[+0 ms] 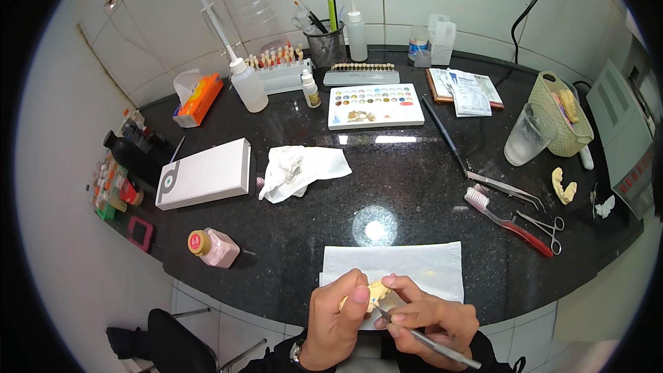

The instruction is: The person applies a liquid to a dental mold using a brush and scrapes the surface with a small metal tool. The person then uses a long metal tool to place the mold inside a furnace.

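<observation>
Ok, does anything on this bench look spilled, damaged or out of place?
Nothing looks clearly broken or spilled. Slightly untidy: a crumpled white tissue right of the white box, a wadded white scrap right of the horseshoe-shaped dental cast, and a faint yellowish patch marking the otherwise white paper towel.

Pale tiled walls back a glossy black countertop above tiled floor.

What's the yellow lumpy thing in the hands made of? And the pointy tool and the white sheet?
The yellow lumpy thing is probably plaster or something similar: it looks dull and chalky. The pointy tool is likely metal, because its smooth grey handle has a soft shine. The white sheet looks thin, flat and dull, so maybe paper or cloth; I can't tell which.
</observation>
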Motion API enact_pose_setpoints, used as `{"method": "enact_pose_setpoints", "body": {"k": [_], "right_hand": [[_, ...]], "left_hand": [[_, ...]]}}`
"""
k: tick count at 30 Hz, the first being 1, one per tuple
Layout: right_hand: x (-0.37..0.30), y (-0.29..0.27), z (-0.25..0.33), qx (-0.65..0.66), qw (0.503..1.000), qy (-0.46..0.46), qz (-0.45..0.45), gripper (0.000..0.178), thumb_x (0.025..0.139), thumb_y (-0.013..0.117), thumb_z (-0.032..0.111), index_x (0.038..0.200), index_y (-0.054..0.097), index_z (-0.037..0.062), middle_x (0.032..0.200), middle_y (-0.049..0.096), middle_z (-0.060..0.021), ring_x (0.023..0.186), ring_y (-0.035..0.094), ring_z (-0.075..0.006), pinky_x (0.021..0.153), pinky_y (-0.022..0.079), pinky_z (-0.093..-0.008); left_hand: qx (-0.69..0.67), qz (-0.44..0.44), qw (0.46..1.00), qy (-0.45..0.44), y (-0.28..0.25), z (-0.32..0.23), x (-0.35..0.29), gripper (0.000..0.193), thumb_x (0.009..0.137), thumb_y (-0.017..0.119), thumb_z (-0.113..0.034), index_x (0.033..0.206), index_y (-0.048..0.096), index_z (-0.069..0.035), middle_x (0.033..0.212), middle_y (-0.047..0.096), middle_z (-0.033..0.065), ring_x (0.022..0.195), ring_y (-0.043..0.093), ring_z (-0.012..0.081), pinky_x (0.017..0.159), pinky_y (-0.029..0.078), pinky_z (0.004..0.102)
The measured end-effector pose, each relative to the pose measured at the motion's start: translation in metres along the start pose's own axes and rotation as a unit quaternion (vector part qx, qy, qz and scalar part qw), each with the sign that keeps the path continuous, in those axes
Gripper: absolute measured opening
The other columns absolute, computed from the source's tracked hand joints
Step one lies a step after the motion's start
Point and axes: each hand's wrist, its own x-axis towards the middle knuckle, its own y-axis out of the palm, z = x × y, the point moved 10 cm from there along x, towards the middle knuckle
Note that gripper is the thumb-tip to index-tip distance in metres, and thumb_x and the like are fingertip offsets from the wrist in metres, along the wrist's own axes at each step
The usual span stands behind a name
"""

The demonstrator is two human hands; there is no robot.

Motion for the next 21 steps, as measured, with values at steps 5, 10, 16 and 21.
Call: {"method": "enact_pose_setpoints", "body": {"k": [5,10,16,21], "right_hand": [[-0.008,-0.007,-0.019,0.018,0.991,0.126,-0.051,0.015,0.073,0.069,-0.005,0.086,0.064,-0.0012,0.076,0.067,-0.0159,0.090,0.067,-0.0308,0.103,0.031,-0.0580],[-0.005,-0.006,-0.010,-0.124,0.989,0.081,-0.015,0.020,0.067,0.076,-0.003,0.084,0.067,0.0046,0.075,0.069,-0.0103,0.099,0.063,-0.0350,0.106,0.019,-0.0626],[-0.005,-0.007,-0.012,-0.127,0.986,0.106,-0.009,0.023,0.063,0.078,-0.004,0.081,0.068,0.0072,0.075,0.070,-0.0089,0.102,0.062,-0.0363,0.108,0.013,-0.0624],[-0.001,-0.003,0.006,-0.100,0.994,0.034,-0.014,0.011,0.075,0.067,-0.007,0.084,0.064,-0.0016,0.082,0.067,-0.0136,0.104,0.061,-0.0356,0.107,0.024,-0.0561]], "left_hand": [[-0.037,0.037,0.998,-0.044,0.005,0.007,-0.001,0.048,0.093,0.039,-0.047,0.069,0.044,-0.005,0.065,0.049,0.0015,0.057,0.044,0.0057,0.050,0.031,0.0211],[-0.090,0.038,0.995,-0.034,0.004,0.009,-0.001,0.041,0.097,0.042,-0.037,0.073,0.045,-0.003,0.062,0.043,-0.0004,0.057,0.039,0.0047,0.050,0.032,0.0227],[-0.108,0.039,0.993,-0.038,0.004,0.012,0.000,0.041,0.097,0.041,-0.037,0.075,0.045,-0.003,0.063,0.042,-0.0009,0.058,0.038,0.0042,0.050,0.032,0.0215],[-0.115,0.039,0.991,-0.049,0.004,0.011,-0.003,0.040,0.097,0.041,-0.036,0.075,0.045,-0.003,0.063,0.042,-0.0013,0.057,0.038,0.0040,0.050,0.032,0.0212]]}}
